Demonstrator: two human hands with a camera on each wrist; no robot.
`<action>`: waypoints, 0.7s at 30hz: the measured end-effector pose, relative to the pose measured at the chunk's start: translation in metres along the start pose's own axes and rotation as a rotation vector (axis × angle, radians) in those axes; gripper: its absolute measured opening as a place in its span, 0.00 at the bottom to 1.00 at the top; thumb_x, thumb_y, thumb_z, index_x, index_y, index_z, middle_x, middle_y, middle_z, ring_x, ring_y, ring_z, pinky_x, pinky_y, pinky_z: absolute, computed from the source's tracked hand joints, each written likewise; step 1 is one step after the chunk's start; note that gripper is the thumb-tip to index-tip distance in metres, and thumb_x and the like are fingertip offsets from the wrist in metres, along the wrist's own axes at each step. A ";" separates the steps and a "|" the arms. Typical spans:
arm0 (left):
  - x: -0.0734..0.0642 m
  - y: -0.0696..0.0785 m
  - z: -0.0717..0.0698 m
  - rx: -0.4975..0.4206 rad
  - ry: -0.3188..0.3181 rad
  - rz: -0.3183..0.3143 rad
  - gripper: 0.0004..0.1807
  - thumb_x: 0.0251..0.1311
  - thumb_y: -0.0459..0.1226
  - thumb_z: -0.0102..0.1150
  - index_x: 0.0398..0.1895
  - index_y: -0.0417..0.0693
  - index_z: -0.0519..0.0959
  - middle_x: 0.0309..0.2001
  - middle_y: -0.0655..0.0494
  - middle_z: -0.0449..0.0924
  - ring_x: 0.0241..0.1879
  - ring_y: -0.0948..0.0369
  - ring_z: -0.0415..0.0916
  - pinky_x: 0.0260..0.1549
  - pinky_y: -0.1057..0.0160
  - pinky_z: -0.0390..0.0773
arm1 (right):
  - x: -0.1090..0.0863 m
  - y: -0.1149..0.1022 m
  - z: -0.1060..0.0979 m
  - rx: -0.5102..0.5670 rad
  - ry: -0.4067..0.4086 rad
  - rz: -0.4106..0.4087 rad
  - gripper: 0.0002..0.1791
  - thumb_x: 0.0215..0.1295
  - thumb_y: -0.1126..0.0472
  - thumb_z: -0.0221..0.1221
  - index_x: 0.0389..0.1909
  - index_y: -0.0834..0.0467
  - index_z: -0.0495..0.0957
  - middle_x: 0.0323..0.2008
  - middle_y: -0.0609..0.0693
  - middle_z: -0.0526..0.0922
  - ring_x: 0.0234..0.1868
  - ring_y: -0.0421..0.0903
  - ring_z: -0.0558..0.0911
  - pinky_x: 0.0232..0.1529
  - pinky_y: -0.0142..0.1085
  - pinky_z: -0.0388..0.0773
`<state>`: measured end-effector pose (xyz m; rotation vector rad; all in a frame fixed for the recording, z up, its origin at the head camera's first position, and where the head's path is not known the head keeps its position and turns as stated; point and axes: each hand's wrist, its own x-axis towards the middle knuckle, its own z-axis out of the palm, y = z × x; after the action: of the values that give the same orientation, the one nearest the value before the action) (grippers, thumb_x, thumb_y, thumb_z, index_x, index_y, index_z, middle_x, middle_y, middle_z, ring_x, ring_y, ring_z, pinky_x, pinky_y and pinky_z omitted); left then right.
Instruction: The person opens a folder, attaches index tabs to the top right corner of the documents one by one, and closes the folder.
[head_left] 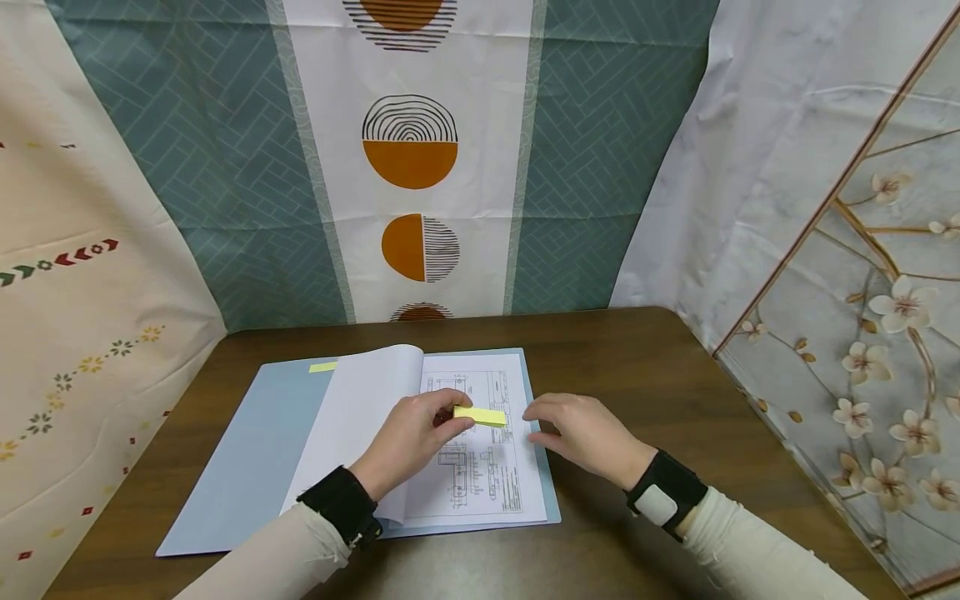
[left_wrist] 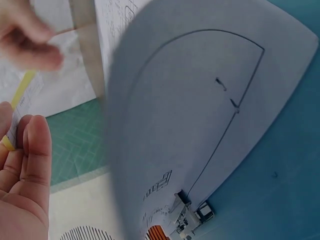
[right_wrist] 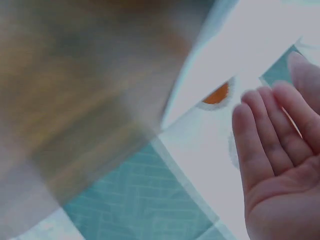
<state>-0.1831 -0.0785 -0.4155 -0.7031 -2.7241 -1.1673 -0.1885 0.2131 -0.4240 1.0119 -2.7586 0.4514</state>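
Between thumb and fingers my left hand [head_left: 411,433] pinches a yellow sticky-note strip [head_left: 482,416], held over a printed drawing sheet [head_left: 480,492]. The left wrist view shows the same strip [left_wrist: 22,92] at the fingertips of the left hand [left_wrist: 25,175]. My right hand [head_left: 588,435] hovers by the right edge of the sheet, fingers loosely bent, with nothing in it. In the right wrist view the right hand [right_wrist: 280,155] has its palm and relaxed fingers showing. Under the papers lies an open blue folder [head_left: 247,450], with turned-over pages [head_left: 360,417] curling up on its left.
Another yellow strip [head_left: 322,367] sticks out at the top of the turned pages. A metal clip fastener [left_wrist: 192,215] shows near the pages in the left wrist view. The brown table [head_left: 615,358] is bordered by hanging patterned cloths [head_left: 630,150].
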 end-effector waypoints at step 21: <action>-0.001 0.000 0.001 -0.001 -0.027 0.058 0.11 0.68 0.38 0.78 0.51 0.54 0.88 0.36 0.68 0.83 0.35 0.63 0.78 0.36 0.65 0.82 | 0.032 -0.026 -0.013 0.084 0.013 -0.025 0.18 0.63 0.57 0.81 0.52 0.54 0.92 0.46 0.47 0.93 0.44 0.45 0.88 0.49 0.41 0.88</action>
<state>-0.1820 -0.0786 -0.4166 -0.7980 -2.7053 -1.1550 -0.1951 0.1796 -0.3973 1.0566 -2.7335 0.5721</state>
